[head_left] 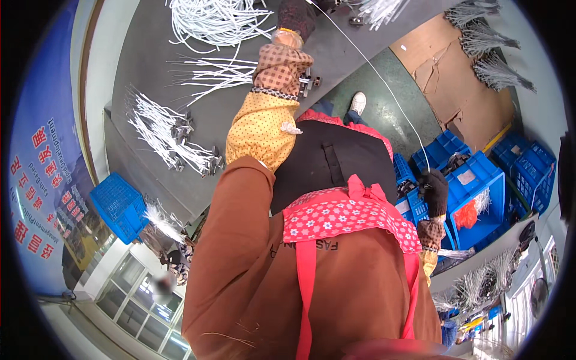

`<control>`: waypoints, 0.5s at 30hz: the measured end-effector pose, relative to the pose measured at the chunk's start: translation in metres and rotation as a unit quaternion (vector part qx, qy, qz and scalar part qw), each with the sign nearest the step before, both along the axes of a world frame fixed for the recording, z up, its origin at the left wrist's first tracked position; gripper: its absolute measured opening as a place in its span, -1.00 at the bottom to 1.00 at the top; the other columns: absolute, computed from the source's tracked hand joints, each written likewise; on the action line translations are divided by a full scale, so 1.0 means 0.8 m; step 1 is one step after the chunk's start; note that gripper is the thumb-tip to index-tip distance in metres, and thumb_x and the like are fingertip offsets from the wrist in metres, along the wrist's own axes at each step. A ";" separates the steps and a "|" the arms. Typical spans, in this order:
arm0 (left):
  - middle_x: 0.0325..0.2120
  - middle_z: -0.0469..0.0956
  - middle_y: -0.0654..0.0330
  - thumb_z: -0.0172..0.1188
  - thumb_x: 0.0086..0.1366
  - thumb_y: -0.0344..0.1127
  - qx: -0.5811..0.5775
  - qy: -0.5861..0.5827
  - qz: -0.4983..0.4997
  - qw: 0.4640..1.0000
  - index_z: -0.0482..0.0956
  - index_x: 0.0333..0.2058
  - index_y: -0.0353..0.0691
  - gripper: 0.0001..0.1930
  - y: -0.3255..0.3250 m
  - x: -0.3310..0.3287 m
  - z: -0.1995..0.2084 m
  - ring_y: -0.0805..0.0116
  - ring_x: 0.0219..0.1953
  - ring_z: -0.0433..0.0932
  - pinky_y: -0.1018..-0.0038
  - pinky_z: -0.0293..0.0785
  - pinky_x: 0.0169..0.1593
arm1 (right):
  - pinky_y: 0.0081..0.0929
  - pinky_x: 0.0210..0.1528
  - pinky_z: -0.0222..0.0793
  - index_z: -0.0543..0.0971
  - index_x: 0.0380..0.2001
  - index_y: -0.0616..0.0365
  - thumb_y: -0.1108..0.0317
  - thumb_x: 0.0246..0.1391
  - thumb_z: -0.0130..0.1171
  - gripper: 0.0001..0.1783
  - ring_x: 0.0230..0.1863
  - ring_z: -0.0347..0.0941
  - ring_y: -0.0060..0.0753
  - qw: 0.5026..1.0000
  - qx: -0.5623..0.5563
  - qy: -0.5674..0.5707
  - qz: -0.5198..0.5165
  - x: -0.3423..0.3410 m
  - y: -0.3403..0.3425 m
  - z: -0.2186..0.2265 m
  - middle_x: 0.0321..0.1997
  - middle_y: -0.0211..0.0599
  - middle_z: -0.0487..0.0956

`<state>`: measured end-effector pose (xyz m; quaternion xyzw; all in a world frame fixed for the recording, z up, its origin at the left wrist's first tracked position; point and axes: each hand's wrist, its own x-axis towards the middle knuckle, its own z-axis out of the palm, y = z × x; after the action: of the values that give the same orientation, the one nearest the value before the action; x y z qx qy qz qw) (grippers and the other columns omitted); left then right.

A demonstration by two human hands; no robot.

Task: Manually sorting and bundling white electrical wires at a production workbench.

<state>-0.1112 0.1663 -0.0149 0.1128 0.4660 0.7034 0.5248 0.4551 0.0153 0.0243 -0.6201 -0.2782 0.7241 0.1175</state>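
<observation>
A thin white cable (384, 81) stretches nearly straight from the top edge, beside my left hand, down to my right hand. My right hand (433, 191), in a dark knitted glove, is closed on the cable's lower end beside the blue crates. My left hand (296, 19), gloved alike, reaches over the grey table (150, 66) at the top. Its fingers run to the picture's edge, so their grip does not show. Near it lie a large coil of white cables (216, 24) and a loose row of white cables (222, 73).
Bundled white cables with black ends (171, 132) lie farther left on the table. Blue crates (477, 192) stand at my right, one holding an orange-red item (465, 215). Grey cable bundles (489, 39) lie near cardboard (441, 72) at upper right. A blue basket (119, 207) is at left.
</observation>
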 end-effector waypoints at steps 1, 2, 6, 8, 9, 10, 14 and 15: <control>-0.28 0.64 -0.02 -0.07 0.51 -0.17 0.023 -0.019 -0.005 1.000 0.47 -0.12 -0.37 -0.67 0.004 -0.012 -0.006 0.17 -0.32 0.66 0.36 0.63 -0.30 | -0.53 -0.67 0.31 0.61 -0.16 0.30 0.34 0.06 0.21 -0.70 -0.63 0.42 -0.47 0.999 0.014 -0.031 -0.032 0.007 0.000 -0.008 -0.46 -0.24 0.59; -0.26 0.65 -0.09 -0.07 0.51 -0.16 0.052 -0.062 -0.016 0.997 0.43 -0.16 -0.33 -0.70 0.004 -0.016 -0.008 0.14 -0.34 0.65 0.29 0.63 -0.30 | -0.54 -0.65 0.29 0.61 -0.16 0.28 0.31 0.12 0.18 -0.71 -0.63 0.40 -0.50 0.997 0.060 -0.037 -0.011 0.010 0.001 -0.011 -0.47 -0.26 0.58; -0.22 0.65 -0.10 -0.07 0.50 -0.15 0.062 -0.050 0.004 0.997 0.41 -0.14 -0.31 -0.71 -0.002 -0.014 -0.002 0.14 -0.34 0.65 0.28 0.62 -0.29 | -0.55 -0.64 0.27 0.61 -0.18 0.27 0.24 0.18 0.15 -0.70 -0.64 0.38 -0.50 0.989 0.129 -0.058 0.051 0.016 0.003 -0.017 -0.48 -0.28 0.55; -0.22 0.65 -0.10 -0.07 0.50 -0.15 0.054 -0.046 0.012 0.997 0.40 -0.15 -0.27 -0.73 -0.004 -0.016 -0.001 0.14 -0.35 0.64 0.25 0.61 -0.28 | -0.57 -0.64 0.23 0.60 -0.24 0.25 0.17 0.22 0.13 -0.68 -0.67 0.34 -0.53 0.996 0.064 -0.052 -0.018 0.012 0.005 -0.009 -0.55 -0.32 0.51; -0.22 0.65 -0.10 -0.07 0.50 -0.15 0.054 -0.046 0.014 0.997 0.40 -0.15 -0.27 -0.73 -0.006 -0.016 -0.003 0.14 -0.35 0.64 0.25 0.61 -0.28 | -0.57 -0.64 0.23 0.60 -0.24 0.25 0.17 0.22 0.13 -0.68 -0.67 0.34 -0.53 0.996 0.064 -0.052 -0.016 0.016 0.005 -0.012 -0.55 -0.32 0.51; -0.22 0.65 -0.10 -0.07 0.50 -0.15 0.070 -0.034 0.002 0.997 0.41 -0.15 -0.25 -0.74 -0.007 -0.014 -0.004 0.14 -0.35 0.64 0.24 0.61 -0.27 | -0.58 -0.66 0.21 0.59 -0.26 0.22 0.13 0.23 0.13 -0.67 -0.68 0.32 -0.55 0.996 0.073 -0.058 0.002 0.020 0.006 -0.012 -0.58 -0.35 0.48; -0.26 0.65 0.00 -0.10 0.54 -0.14 0.090 -0.027 -0.019 0.995 0.43 -0.13 -0.23 -0.73 -0.020 -0.005 -0.024 0.15 -0.35 0.63 0.22 0.60 -0.26 | -0.61 -0.69 0.14 0.55 -0.32 0.16 0.05 0.25 0.14 -0.65 -0.72 0.26 -0.59 0.998 0.038 -0.052 0.019 0.011 0.011 -0.005 -0.66 -0.42 0.40; -0.28 0.65 0.03 -0.11 0.55 -0.15 0.120 -0.041 -0.028 0.992 0.43 -0.12 -0.23 -0.73 -0.021 -0.001 -0.032 0.17 -0.35 0.63 0.23 0.59 -0.26 | -0.61 -0.69 0.14 0.55 -0.32 0.16 0.05 0.25 0.14 -0.65 -0.72 0.26 -0.59 0.998 0.039 -0.051 0.023 0.013 0.008 -0.013 -0.66 -0.42 0.40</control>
<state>-0.1119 0.1493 -0.0401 0.1596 0.3529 0.7433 0.5455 0.4654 0.0219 0.0142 -0.6449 -0.3260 0.6823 0.1109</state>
